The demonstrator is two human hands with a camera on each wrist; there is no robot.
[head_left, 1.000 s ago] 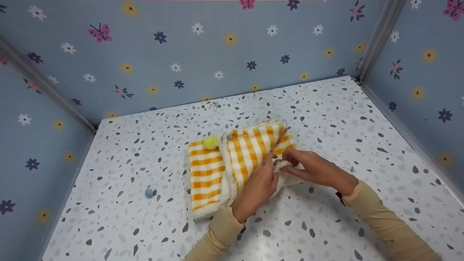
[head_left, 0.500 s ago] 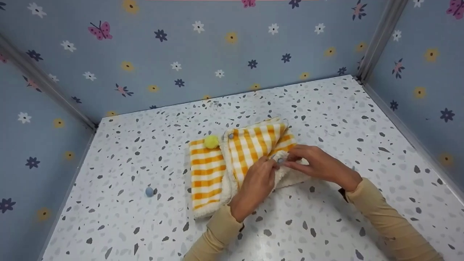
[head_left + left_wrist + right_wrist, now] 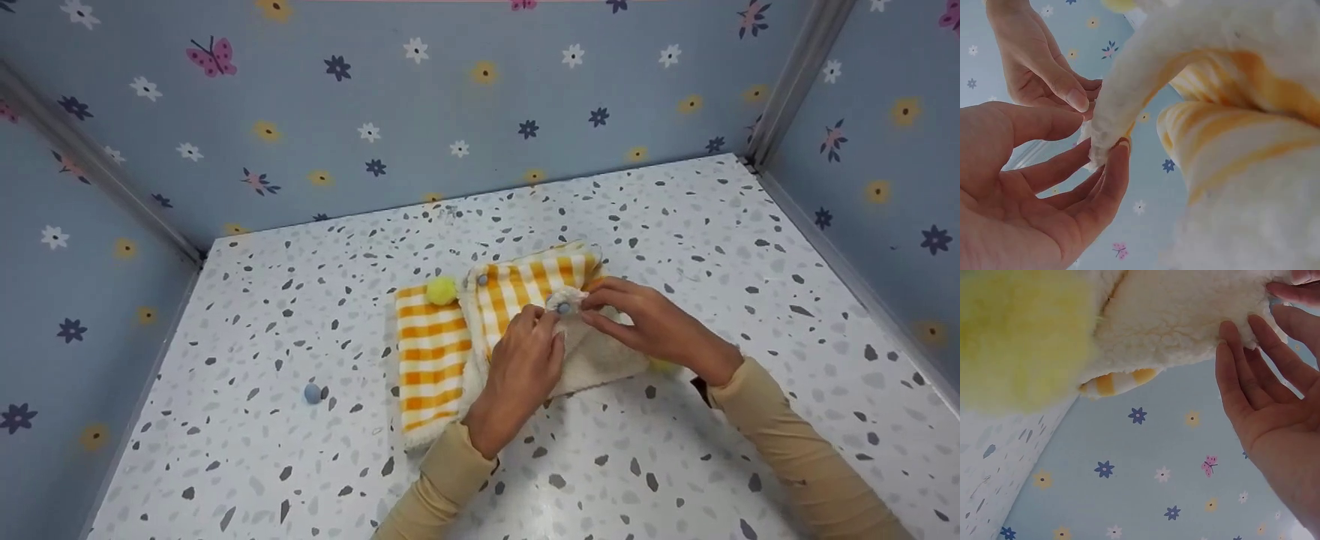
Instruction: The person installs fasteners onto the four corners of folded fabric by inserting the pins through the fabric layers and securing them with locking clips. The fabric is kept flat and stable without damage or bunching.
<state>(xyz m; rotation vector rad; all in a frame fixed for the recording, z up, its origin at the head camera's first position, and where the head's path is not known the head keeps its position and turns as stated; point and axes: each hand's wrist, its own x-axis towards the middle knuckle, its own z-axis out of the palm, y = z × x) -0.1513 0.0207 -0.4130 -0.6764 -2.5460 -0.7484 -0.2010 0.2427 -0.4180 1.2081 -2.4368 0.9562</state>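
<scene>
Two hands, head view: left hand [image 3: 517, 367] and right hand [image 3: 656, 322] pinch the checked cloth's [image 3: 431, 352] fleece edge around a blue button [image 3: 563, 307], two o'clock on the cloth, mid-bench [image 3: 337, 292]. Likely working the button; next calls for a steady edge. Left wrist: button hard to make out. Right wrist: left hand cut off at two o'clock; pompom [image 3: 1024, 337] blurred, ten o'clock.

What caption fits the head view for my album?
Left hand and right hand hold the fleecy edge of an orange-checked cloth, a blue disc between them.

Speckled white tabletop [image 3: 240, 322]: checked cloth [image 3: 435, 349], small blue object [image 3: 312, 393].
</scene>
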